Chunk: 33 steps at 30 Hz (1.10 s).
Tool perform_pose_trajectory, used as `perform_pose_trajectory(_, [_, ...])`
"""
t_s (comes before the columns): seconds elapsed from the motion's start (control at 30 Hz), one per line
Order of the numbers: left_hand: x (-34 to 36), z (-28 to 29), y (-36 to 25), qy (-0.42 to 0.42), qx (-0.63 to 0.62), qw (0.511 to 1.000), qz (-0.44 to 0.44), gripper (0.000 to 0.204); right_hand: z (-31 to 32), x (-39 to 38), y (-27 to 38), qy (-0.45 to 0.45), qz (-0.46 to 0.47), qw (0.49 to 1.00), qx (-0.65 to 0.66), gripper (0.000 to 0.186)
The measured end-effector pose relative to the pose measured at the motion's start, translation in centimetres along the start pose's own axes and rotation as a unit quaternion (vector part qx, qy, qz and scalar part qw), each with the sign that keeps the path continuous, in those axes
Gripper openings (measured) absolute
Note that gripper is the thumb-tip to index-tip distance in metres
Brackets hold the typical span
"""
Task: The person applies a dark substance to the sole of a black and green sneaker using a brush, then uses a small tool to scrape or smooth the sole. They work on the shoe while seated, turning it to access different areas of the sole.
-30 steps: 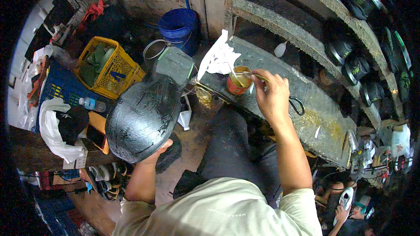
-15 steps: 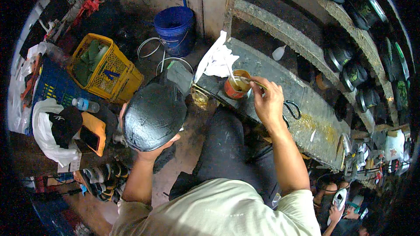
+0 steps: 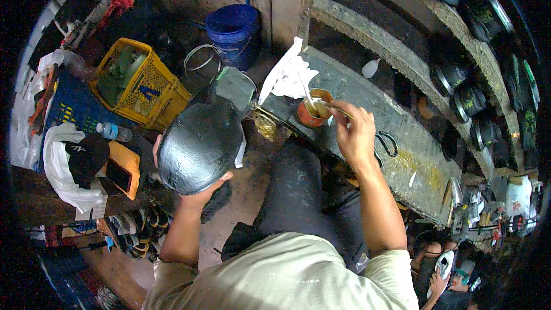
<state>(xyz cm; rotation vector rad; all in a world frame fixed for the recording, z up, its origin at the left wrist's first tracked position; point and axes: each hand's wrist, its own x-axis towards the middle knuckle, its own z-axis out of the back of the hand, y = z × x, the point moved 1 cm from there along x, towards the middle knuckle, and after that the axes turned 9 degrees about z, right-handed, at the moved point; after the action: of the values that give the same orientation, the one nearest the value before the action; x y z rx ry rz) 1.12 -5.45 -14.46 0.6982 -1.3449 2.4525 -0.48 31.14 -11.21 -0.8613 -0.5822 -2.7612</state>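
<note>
My left hand (image 3: 202,194) supports a large, glossy black rounded piece (image 3: 198,146), its fingers wrapped round the left and lower rim. On the right, my right hand (image 3: 357,138) pinches a thin handled tool (image 3: 338,106) whose lower end is inside an orange-red tin (image 3: 313,116) of pale yellowish substance; a second light stick stands in it. The tin sits on a worn bench (image 3: 419,158) beside crumpled white paper or cloth (image 3: 284,77). Black-handled scissors (image 3: 388,143) lie just right of my hand, partly behind it.
A blue bucket (image 3: 229,28) and yellow crate (image 3: 135,86) stand behind. At left are a bottle (image 3: 112,132), cap (image 3: 86,158) and phone (image 3: 120,175). Shelves (image 3: 373,40) hold black round items. At lower right, a co-worker's hand (image 3: 438,281) holds a white shoe.
The black piece has shifted slightly right and up since a second ago and turned a little, exposing my left fingertips along its left side. My right hand has dipped slightly, staying at the tin.
</note>
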Motion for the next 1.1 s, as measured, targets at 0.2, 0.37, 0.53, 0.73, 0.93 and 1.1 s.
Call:
perform_pose_trajectory(0.2, [0.9, 0.0, -1.4, -0.063, 0.017, 0.995, -0.071, 0.136, -0.1, -0.7, -0.4, -0.015, -0.076, 0.994, 0.073, 0.016])
perform_pose_trajectory(0.37, [1.8, -0.2, -0.6, -0.043, -0.348, 0.919, 0.179, 0.128, -0.3, -1.2, -0.8, -0.159, -0.101, 0.959, 0.213, 0.022])
perform_pose_trajectory(0.53, [1.3, -1.4, 0.8, -0.143, -0.386, 0.911, 0.038, 0.121, 1.7, 0.1, 0.3, -0.16, -0.229, 0.89, 0.36, 0.028])
perform_pose_trajectory(0.73, [0.5, -1.7, -1.4, -0.156, -0.037, 0.978, -0.131, 0.139, 4.9, 0.8, 8.5, -0.177, -0.176, 0.805, 0.538, 0.029])
perform_pose_trajectory(0.93, [0.1, -1.4, -3.7, -0.182, -0.043, 0.978, -0.096, 0.114, 4.7, 1.0, 15.4, -0.079, -0.103, 0.793, 0.596, 0.027])
perform_pose_trajectory(1.1, [-1.4, 2.7, -5.9, 0.017, 0.361, 0.931, 0.058, 0.086, 3.9, 1.9, 16.1, -0.117, -0.105, 0.805, 0.572, 0.026])
